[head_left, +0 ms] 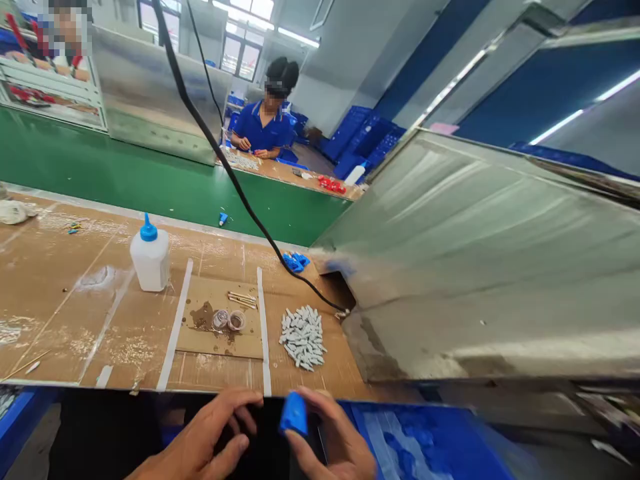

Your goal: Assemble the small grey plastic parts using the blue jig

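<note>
Blue plastic piece (293, 413) is pinched between thumb and fingers of the right hand (335, 437), just below the cardboard counter's (55, 347) front edge; the left hand (200, 440) has spread fingers, just beside.

This is a factory assembly workshop. Long benches topped with brown cardboard (75, 320) stand in rows between brushed-steel partitions (475, 260), under fluorescent tube lights (297, 37). A heap of small grey parts (303, 337) lies on the near bench, blue plastic crates (365, 140) are stacked on the floor beyond, and a co-worker in a blue polo shirt (263, 127) sits at the far bench.
</note>
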`<state>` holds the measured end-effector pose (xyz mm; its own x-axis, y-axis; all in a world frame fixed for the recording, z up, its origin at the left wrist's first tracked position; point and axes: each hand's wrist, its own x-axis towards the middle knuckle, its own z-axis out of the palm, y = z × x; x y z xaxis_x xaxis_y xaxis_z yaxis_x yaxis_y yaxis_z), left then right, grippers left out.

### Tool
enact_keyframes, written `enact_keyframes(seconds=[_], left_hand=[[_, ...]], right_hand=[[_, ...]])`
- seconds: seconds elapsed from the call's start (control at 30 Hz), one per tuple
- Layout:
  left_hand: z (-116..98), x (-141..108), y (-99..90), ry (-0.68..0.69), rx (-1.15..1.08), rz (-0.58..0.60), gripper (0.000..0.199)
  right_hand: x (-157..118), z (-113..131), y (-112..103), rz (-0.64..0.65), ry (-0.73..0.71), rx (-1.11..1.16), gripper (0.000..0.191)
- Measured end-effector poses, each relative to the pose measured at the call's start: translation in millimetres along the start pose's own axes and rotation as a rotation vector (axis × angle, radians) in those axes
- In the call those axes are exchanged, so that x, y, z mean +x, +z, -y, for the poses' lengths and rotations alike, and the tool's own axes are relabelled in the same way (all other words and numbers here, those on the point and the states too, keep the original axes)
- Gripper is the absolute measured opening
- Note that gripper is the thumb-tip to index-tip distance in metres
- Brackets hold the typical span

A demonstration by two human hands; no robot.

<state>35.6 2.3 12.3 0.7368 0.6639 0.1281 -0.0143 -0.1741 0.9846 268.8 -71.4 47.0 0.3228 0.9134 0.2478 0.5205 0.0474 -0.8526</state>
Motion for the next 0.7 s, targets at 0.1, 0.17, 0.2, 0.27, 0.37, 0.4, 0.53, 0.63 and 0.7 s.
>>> enact_keyframes(seconds=[0.1, 0.17, 0.2, 0.27, 0.37, 0.4, 0.53, 0.63, 0.7], left_hand=[[0, 2, -3.3, 0.242, 0.281, -0.094, 0.062], [-2, -1, -7.7, 0.213, 0.287, -0.14, 0.06], [-4, -4, -10.0, 0.164, 0.239, -0.163, 0.054], [-6, -9, -14.2, 0.017, 0.071, -0.229, 0.037], [-7, -12, -18.7, -0.201, -0.328, -0.352, 0.02], [-7, -12, -19.9, -0.232, -0.466, -0.375, 0.02], [-7, -7, -22.9, -0.246, -0.737, -0.404, 0.025], [-9, -4, -22.9, -0.231, -0.738, -0.387, 0.02], [-10, -4, -22.6, -0.222, -0.715, -0.357, 0.016]], right_hand=[[1, 11, 42, 0.231, 0.085, 0.223, 0.034], [1, 19, 59, 0.316, 0.176, 0.341, 0.042], [2, 22, 65, 0.359, 0.204, 0.372, 0.046], [7, 25, 68, 0.438, 0.194, 0.356, 0.051], [30, 14, 60, 0.307, 0.071, 0.092, 0.043], [42, 7, 55, 0.177, 0.016, -0.037, 0.039], [97, -34, 38, -0.133, -0.194, -0.497, 0.044], [124, -56, 37, -0.089, -0.221, -0.725, 0.054], [129, -63, 43, -0.087, -0.206, -0.81, 0.057]])
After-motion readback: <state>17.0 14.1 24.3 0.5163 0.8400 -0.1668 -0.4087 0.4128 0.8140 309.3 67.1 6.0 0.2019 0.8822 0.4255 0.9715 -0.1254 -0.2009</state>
